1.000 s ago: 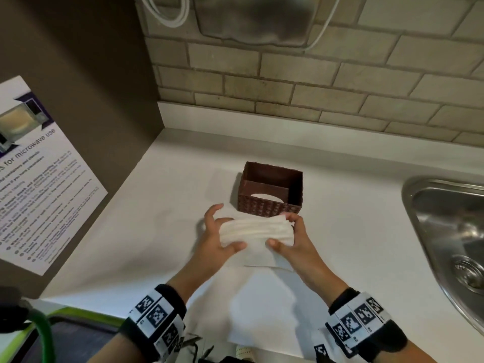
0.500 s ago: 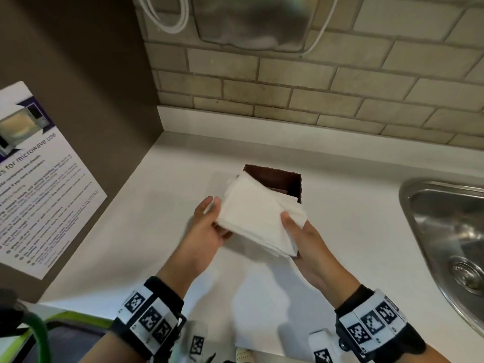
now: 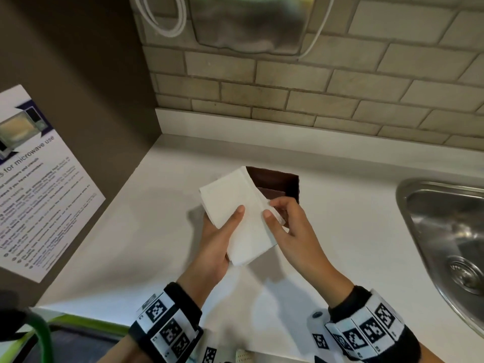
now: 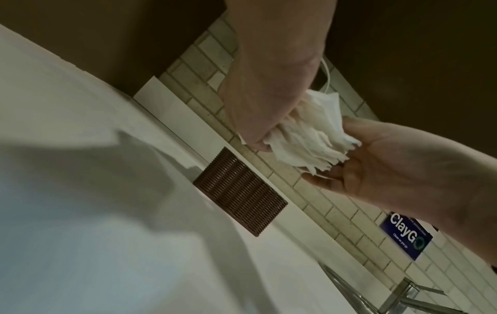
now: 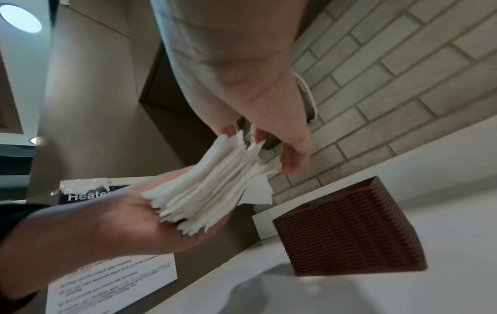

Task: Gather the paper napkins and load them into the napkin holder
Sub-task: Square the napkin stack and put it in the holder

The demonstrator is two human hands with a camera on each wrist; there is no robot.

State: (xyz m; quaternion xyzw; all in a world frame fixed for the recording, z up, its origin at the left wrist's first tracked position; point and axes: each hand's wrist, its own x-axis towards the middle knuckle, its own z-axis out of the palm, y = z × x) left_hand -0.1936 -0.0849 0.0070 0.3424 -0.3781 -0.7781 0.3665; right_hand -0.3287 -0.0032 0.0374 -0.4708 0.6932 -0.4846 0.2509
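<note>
The left hand [image 3: 214,247] holds a thick stack of white paper napkins [image 3: 235,213] from below, with the thumb lying flat on top of the stack and the fingers curled under it; the stack is up in the air, above the white counter [image 3: 146,231], and it tilts a little. The right hand [image 3: 290,226] pinches the right edge of the stack, with the thumb on top and the fingers bent beside it. In the right wrist view the edges of the napkins [image 5: 212,187] look loose and fanned out, not lined up neatly.

The brown napkin holder [image 3: 277,183] stands on the counter just behind the stack; it is a square box with ribbed sides [image 5: 349,231] and an open top; the stack hides its front left part in the head view; the inside looks dark.

A metal sink [image 3: 445,231] is set into the counter on the right, well apart from the holder; a paper sign about microwave use [image 3: 39,179] is stuck on the dark wall on the left; a tan brick wall [image 3: 314,95] runs behind the counter, with a white cord [image 3: 162,22] hanging on it; a blue sticker that says ClayGo [image 4: 406,235] is on the tiles.
</note>
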